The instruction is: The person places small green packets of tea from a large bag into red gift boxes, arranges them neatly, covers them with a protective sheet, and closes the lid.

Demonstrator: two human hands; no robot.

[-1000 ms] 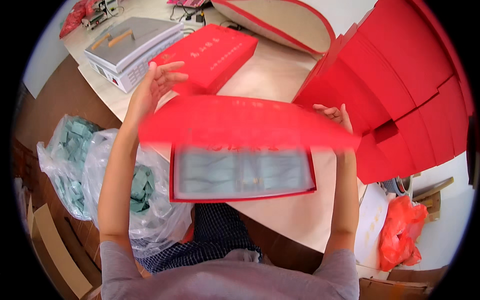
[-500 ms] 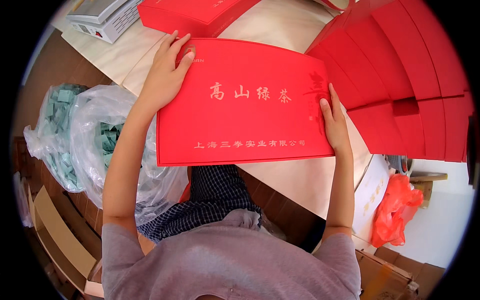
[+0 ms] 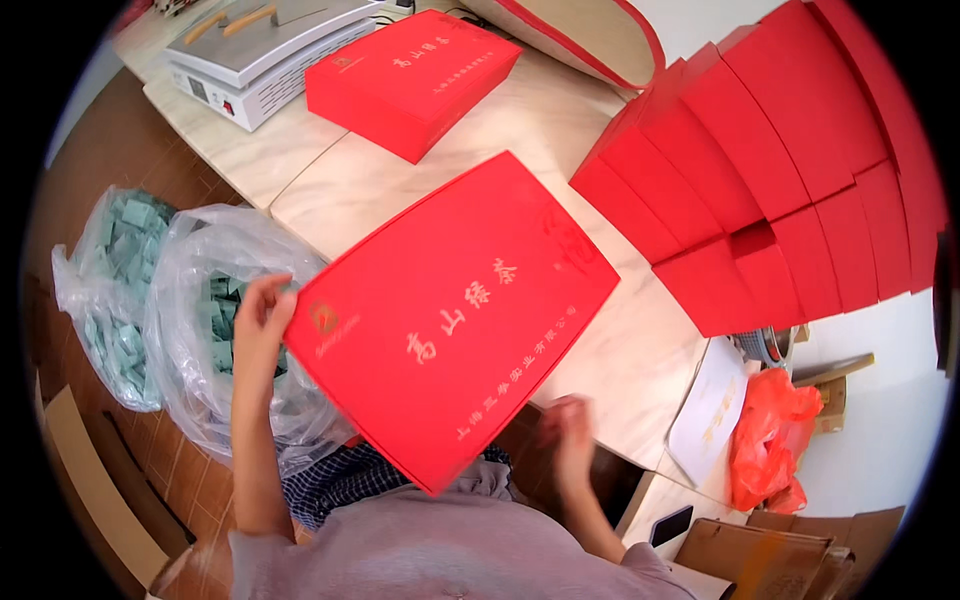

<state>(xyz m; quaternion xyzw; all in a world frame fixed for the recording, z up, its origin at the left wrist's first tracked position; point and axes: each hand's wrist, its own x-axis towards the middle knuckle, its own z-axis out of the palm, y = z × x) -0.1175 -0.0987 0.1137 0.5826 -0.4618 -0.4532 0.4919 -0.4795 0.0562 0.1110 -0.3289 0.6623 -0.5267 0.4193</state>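
Observation:
A large, flat red gift box (image 3: pixel 460 320) with pale characters on its lid lies askew before me, one corner reaching past the table's front edge above my lap. At its left corner my left hand (image 3: pixel 262 315) grips the edge, some fingers hidden. Off the box's lower right side is my right hand (image 3: pixel 570 425), smeared by motion, with its fingers unclear and no contact with the box visible. Farther back, a similar red box (image 3: pixel 415 75) rests on the marbled table (image 3: pixel 350 190).
Red boxes (image 3: pixel 740 130) are stacked high at the right. A grey metal-topped appliance (image 3: pixel 265 50) stands at the far left. Clear plastic bags (image 3: pixel 190 310) of green packets sit below the table's left side. A red plastic bag (image 3: pixel 775 440), phone (image 3: pixel 672 525) and cardboard (image 3: pixel 755 560) are at lower right.
The box has turned counterclockwise and come lower and nearer. My right hand has left its right edge and moved down toward me; my left hand has shifted down to its left corner.

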